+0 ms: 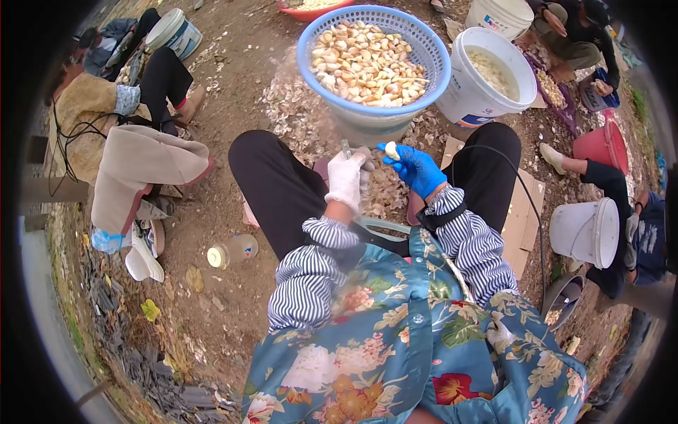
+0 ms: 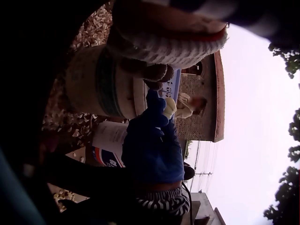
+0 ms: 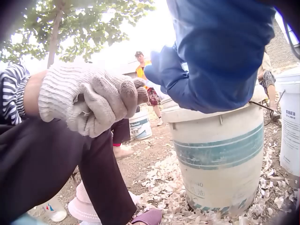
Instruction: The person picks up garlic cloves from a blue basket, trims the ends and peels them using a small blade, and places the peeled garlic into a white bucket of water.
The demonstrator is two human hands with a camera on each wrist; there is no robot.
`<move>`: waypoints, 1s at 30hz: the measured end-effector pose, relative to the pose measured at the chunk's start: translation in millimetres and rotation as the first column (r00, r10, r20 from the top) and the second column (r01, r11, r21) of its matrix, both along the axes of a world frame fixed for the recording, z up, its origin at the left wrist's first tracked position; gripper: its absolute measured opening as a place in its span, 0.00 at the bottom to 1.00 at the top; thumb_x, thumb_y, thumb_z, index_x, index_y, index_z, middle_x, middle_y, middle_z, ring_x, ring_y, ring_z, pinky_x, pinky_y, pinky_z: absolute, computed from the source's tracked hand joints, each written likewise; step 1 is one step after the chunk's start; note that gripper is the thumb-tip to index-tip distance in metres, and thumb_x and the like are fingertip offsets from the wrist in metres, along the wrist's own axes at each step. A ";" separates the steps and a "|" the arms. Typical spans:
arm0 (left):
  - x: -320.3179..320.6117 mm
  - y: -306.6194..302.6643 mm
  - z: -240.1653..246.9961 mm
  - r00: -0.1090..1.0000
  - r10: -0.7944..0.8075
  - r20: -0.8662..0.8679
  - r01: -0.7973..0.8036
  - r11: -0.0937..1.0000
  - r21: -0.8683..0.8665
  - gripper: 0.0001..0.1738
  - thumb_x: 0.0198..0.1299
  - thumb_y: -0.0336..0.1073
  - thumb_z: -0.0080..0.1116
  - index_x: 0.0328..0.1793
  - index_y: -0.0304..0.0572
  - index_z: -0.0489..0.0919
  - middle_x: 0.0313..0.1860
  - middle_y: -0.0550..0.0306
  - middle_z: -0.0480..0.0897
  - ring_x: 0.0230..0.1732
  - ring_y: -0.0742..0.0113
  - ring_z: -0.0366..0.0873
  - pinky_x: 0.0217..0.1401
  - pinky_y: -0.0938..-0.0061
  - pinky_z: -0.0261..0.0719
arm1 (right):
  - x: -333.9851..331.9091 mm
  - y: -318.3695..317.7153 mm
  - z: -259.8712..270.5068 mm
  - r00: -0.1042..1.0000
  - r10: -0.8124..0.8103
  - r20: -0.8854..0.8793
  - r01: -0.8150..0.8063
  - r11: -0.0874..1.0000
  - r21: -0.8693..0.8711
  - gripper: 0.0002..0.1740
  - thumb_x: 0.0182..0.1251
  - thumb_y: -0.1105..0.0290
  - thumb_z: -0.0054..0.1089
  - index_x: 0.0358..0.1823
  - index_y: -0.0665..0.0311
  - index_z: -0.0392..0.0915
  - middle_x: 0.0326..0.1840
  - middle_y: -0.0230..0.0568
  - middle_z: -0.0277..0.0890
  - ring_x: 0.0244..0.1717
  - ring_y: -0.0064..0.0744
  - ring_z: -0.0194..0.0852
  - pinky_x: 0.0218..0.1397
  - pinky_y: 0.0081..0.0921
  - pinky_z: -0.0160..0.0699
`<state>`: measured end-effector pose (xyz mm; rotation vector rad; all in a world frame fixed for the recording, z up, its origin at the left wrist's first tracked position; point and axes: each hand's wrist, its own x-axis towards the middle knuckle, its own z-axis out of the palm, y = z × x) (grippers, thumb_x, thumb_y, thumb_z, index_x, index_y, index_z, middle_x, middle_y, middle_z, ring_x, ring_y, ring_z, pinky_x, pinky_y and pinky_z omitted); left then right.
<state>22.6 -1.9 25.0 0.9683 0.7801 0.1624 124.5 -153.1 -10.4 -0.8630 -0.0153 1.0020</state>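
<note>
My left hand [image 1: 346, 179], in a white knit glove, is curled round a small greyish tool [image 1: 346, 148] whose end sticks up past the fingers; the rest is hidden in the fist. Close to its right, my right hand [image 1: 418, 172] in a blue glove pinches a pale peeled garlic clove [image 1: 392, 150] between thumb and fingertips. The left wrist view also shows the clove [image 2: 169, 108] at the blue fingertips. Just beyond both hands, a blue colander [image 1: 305, 67] heaped with unpeeled garlic cloves [image 1: 367, 63] sits on a pale bucket [image 3: 218, 164].
A white bucket [image 1: 459, 88] holding peeled cloves in liquid stands right of the colander. Garlic skins [image 1: 296, 106] litter the ground. A clear bottle [image 1: 240, 249] lies at the left, near a cloth-draped seat [image 1: 152, 166]. Several people sit around, with a white bucket [image 1: 575, 230] at the right.
</note>
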 end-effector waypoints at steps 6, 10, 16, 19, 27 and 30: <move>4.5 -6.9 12.8 0.990 -0.137 0.017 0.132 0.973 0.187 0.09 0.59 0.37 0.60 0.36 0.37 0.80 0.22 0.58 0.79 0.14 0.78 0.67 0.14 0.81 0.63 | 2.0 -1.9 -2.8 0.993 -0.037 -0.109 0.040 0.999 0.032 0.20 0.66 0.66 0.58 0.56 0.71 0.74 0.52 0.42 0.78 0.46 0.28 0.78 0.45 0.18 0.78; 13.8 -15.0 -18.1 0.958 -0.269 -0.100 0.262 0.677 0.687 0.06 0.57 0.31 0.61 0.35 0.34 0.79 0.21 0.61 0.80 0.23 0.77 0.74 0.26 0.80 0.70 | -6.2 -3.5 -1.8 0.998 -0.061 -0.023 0.053 0.967 -0.248 0.14 0.63 0.67 0.62 0.48 0.65 0.76 0.40 0.35 0.78 0.36 0.23 0.76 0.42 0.18 0.77; 13.0 -5.7 -33.3 0.971 -0.226 -0.078 0.235 0.845 0.480 0.04 0.59 0.32 0.57 0.36 0.40 0.76 0.21 0.61 0.77 0.11 0.78 0.65 0.11 0.81 0.61 | 31.6 -20.0 16.8 0.963 -0.242 0.117 0.253 0.963 -0.096 0.15 0.65 0.69 0.61 0.49 0.68 0.75 0.46 0.41 0.79 0.41 0.29 0.78 0.45 0.21 0.77; 12.7 -3.2 -25.7 0.977 -0.211 -0.026 0.207 0.913 0.353 0.06 0.59 0.35 0.57 0.37 0.42 0.75 0.21 0.61 0.76 0.10 0.80 0.62 0.08 0.82 0.58 | 90.6 -46.4 47.6 0.878 -0.461 0.127 0.453 0.887 0.087 0.14 0.66 0.73 0.59 0.51 0.69 0.75 0.48 0.43 0.79 0.47 0.34 0.79 0.46 0.22 0.78; 16.4 -8.8 -8.7 0.985 -0.168 -0.030 0.170 0.958 0.230 0.13 0.63 0.43 0.56 0.35 0.41 0.77 0.20 0.59 0.78 0.09 0.79 0.61 0.07 0.82 0.56 | 223.3 -83.3 93.0 0.835 -0.535 0.132 0.550 0.822 -0.147 0.12 0.67 0.74 0.55 0.49 0.71 0.73 0.42 0.45 0.80 0.43 0.40 0.82 0.43 0.21 0.83; 16.8 -0.4 -21.8 0.986 -0.117 0.122 0.089 0.973 0.212 0.20 0.67 0.47 0.48 0.36 0.35 0.77 0.19 0.53 0.79 0.08 0.76 0.64 0.06 0.81 0.57 | 191.1 -49.0 82.6 0.873 -0.252 0.417 0.380 0.888 -0.258 0.18 0.65 0.73 0.55 0.57 0.63 0.76 0.43 0.38 0.82 0.39 0.25 0.81 0.40 0.15 0.77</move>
